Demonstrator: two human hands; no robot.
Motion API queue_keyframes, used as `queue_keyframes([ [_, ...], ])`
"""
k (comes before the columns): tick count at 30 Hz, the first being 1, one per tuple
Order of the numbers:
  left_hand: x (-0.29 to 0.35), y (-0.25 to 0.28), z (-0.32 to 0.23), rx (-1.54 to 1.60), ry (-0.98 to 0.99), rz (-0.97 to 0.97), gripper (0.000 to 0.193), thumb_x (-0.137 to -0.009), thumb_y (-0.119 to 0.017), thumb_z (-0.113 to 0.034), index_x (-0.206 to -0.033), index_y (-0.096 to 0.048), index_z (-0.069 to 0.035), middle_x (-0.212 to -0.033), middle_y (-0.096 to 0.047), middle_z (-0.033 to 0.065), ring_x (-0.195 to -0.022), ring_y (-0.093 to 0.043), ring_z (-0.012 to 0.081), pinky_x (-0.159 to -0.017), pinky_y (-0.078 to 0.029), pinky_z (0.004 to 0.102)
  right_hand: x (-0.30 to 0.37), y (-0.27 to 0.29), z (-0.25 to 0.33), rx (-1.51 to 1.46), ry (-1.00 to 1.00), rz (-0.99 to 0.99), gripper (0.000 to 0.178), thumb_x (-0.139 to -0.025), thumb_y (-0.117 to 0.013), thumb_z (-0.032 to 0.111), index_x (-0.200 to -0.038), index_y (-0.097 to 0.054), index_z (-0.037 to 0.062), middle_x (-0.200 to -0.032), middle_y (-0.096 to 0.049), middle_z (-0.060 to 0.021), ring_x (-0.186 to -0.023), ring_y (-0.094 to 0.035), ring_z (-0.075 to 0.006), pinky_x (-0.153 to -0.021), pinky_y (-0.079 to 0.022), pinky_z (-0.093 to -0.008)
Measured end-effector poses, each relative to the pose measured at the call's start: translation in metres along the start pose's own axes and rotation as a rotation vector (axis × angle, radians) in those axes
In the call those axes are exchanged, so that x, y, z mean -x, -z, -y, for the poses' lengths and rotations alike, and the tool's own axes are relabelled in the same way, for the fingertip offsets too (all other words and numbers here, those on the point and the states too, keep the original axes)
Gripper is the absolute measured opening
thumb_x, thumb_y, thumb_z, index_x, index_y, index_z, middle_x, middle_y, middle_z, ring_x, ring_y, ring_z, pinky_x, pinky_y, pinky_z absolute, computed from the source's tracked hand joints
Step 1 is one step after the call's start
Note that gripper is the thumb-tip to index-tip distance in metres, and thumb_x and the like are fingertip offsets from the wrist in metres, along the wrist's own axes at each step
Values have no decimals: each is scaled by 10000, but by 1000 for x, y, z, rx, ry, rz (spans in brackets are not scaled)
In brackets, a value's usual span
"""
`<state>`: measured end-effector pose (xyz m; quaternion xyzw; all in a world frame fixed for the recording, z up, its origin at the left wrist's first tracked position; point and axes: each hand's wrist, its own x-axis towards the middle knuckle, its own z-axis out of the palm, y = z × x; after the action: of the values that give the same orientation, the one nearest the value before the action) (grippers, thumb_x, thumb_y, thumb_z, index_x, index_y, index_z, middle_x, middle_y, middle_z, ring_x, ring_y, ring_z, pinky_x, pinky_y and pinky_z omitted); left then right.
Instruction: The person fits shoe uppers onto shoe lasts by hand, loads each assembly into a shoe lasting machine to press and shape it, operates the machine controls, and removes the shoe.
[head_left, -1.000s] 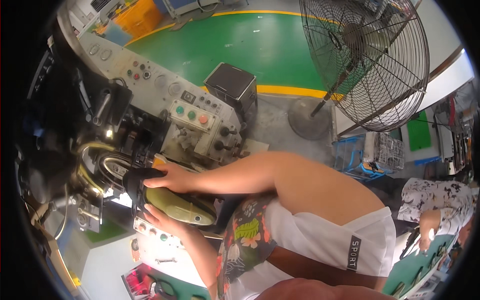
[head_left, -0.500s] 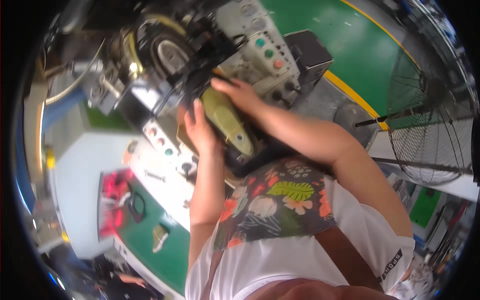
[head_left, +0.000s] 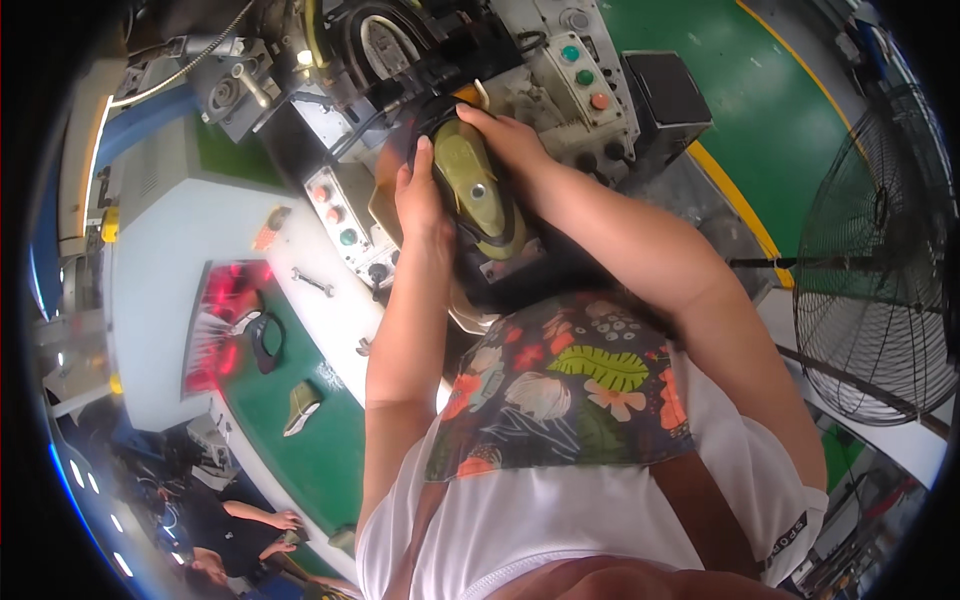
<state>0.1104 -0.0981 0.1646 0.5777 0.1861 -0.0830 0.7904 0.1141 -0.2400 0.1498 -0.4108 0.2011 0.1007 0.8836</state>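
Note:
Between my two hands is an olive-green shoe last (head_left: pixel 462 165) with a metal-rimmed hole in its top, a dark shoe upper (head_left: pixel 437 116) around its far end. My left hand (head_left: pixel 420 196) presses along its left side, thumb pointing away from me. On the right side, my right hand (head_left: pixel 508 142) wraps round it with the thumb on the far end. Most fingers of both hands are hidden under the shoe. The pair is held at the front of a machine (head_left: pixel 390 50), close to its dark clamping parts.
Control panels with coloured buttons flank the shoe, one left (head_left: pixel 345 225) and one right (head_left: pixel 580 75). A wrench (head_left: pixel 312 282) lies on the white surface. Further left, a green conveyor belt (head_left: pixel 325 450) carries a small shoe (head_left: pixel 301 408). A caged fan (head_left: pixel 875 270) stands right; a co-worker (head_left: pixel 235 525) is lower left.
The shoe last has tipped and turned in my hands, so its hole shows nearer the middle. Both hands still grip it. The whole view has shifted, and the co-worker's hands show more clearly.

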Motion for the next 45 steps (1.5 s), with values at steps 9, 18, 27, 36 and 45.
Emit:
queue_keyframes([
  [9,13,-5,-3,223,-351,57,244,-1064,-667,-189,-1247,-591,-47,-1164,-698,78,-1008,-679,168,-899,-571,319,13,-20,22,199,336,74,452,-936,-806,403,-1153,-746,11,-1036,-742,-46,-898,-678,-105,-787,-530,-267],
  [18,-15,-38,-54,314,-484,153,287,-1028,-733,-225,-1190,-626,-13,-1115,-719,84,-968,-676,147,-884,-555,290,3,-54,86,203,414,145,505,-945,-801,410,-1161,-733,-42,-1023,-741,-70,-859,-686,-125,-759,-537,-265],
  [27,-28,-48,-70,311,-426,184,294,-1034,-725,-248,-1150,-640,8,-1073,-733,101,-917,-698,165,-815,-570,286,6,-67,102,225,420,8,635,-877,-841,482,-1108,-741,-101,-1014,-748,-124,-868,-706,-172,-772,-547,-285],
  [36,-40,-52,-62,390,-403,220,320,-1054,-693,-281,-1141,-603,13,-1057,-727,121,-890,-714,179,-766,-592,309,5,-68,111,300,446,24,684,-858,-853,503,-1147,-723,-103,-1038,-749,-135,-885,-712,-180,-783,-547,-288],
  [45,-34,-49,-71,363,-382,199,344,-1025,-737,-242,-1155,-616,53,-1047,-733,145,-882,-724,205,-778,-596,314,-3,-66,105,272,433,20,678,-874,-842,503,-1175,-731,-94,-1091,-749,-137,-935,-709,-184,-828,-548,-304],
])
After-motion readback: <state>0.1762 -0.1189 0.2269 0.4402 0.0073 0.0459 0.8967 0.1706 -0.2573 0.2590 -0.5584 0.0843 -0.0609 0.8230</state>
